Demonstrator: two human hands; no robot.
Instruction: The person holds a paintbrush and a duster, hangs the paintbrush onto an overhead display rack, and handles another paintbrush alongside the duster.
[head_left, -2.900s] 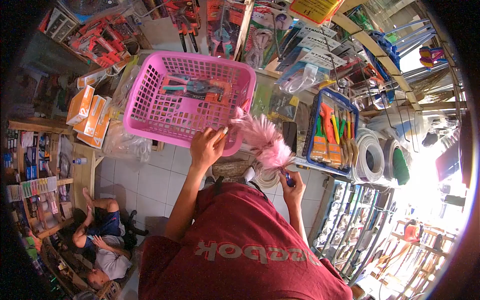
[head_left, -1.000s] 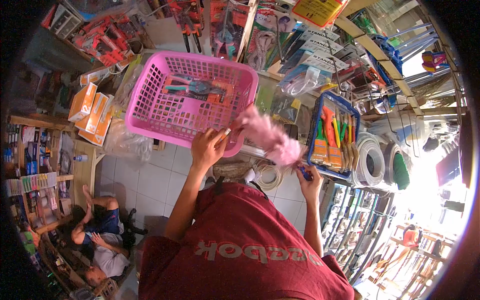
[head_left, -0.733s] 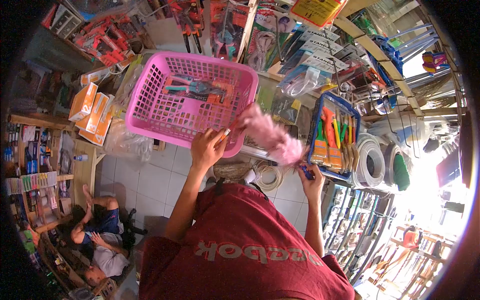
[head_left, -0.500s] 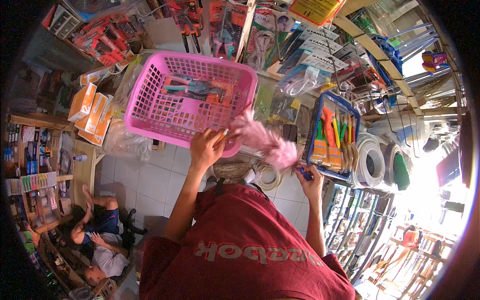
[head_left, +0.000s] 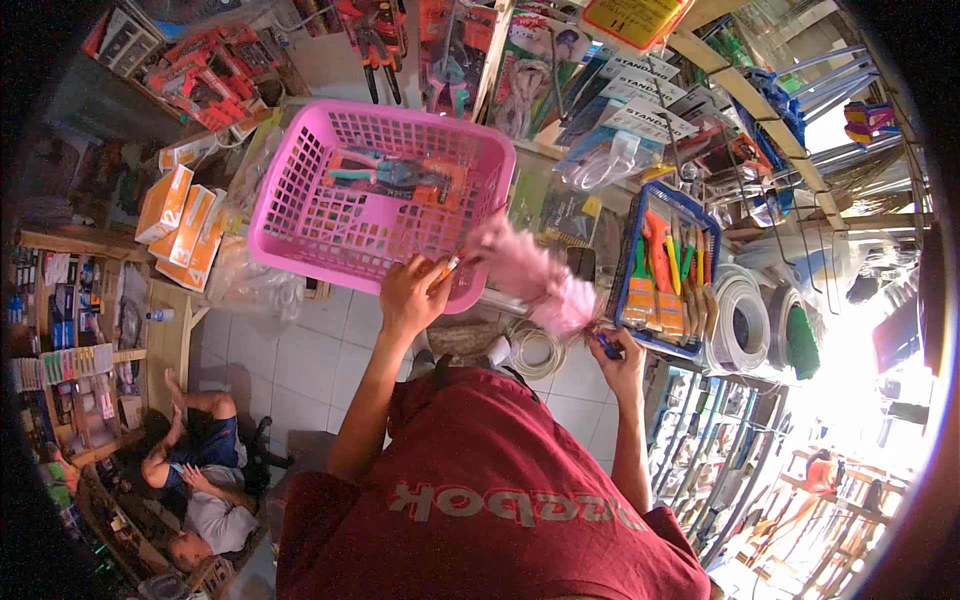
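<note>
My left hand (head_left: 412,300) is closed at the near rim of a pink plastic basket (head_left: 365,272). A small orange stick with a pale tip (head_left: 449,268) pokes out between its fingers; its kind is not clear. Inside the basket lie packaged pliers (head_left: 385,176) with teal handles. My right hand (head_left: 622,362) grips the blue handle of a pink fluffy duster (head_left: 545,285). The duster's blurred head stretches left over the counter edge to the basket's right corner.
A blue tray (head_left: 622,295) of paintbrushes stands beyond my right hand, near rolled white hose (head_left: 738,318). Orange-and-white boxes (head_left: 182,228) are left of the basket. Packaged tools hang at the back. Another person (head_left: 215,500) sits low at the left.
The duster's fluffy head has swung slightly and is more blurred. My right hand has barely shifted; my left hand and the basket stay nearly where they were.
</note>
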